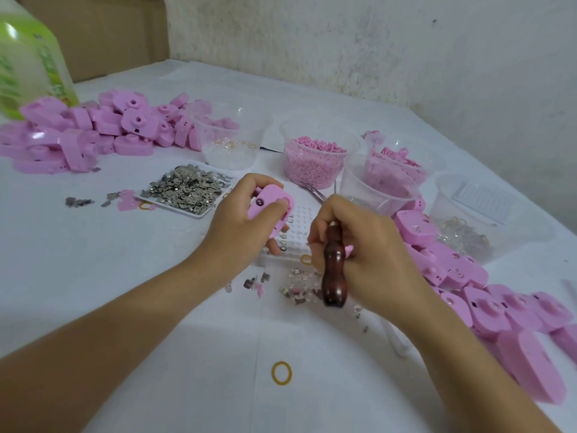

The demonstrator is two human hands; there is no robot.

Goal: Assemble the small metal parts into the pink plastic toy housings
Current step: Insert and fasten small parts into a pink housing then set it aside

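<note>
Where the table ends, a stained wall rises.

The widest open stretch of the white table lies at the near edge between the forearms, crossed only by a yellow rubber band; a bare strip also runs along the left, in front of the tray of metal parts. Further in, a pile of housings, a row of clear cups and a second heap of housings down the right bar the way. Between the left hand, gripping a pink housing, and the right hand, gripping a wooden-handled tool, only a narrow gap stays open over the white grid tray.
</note>
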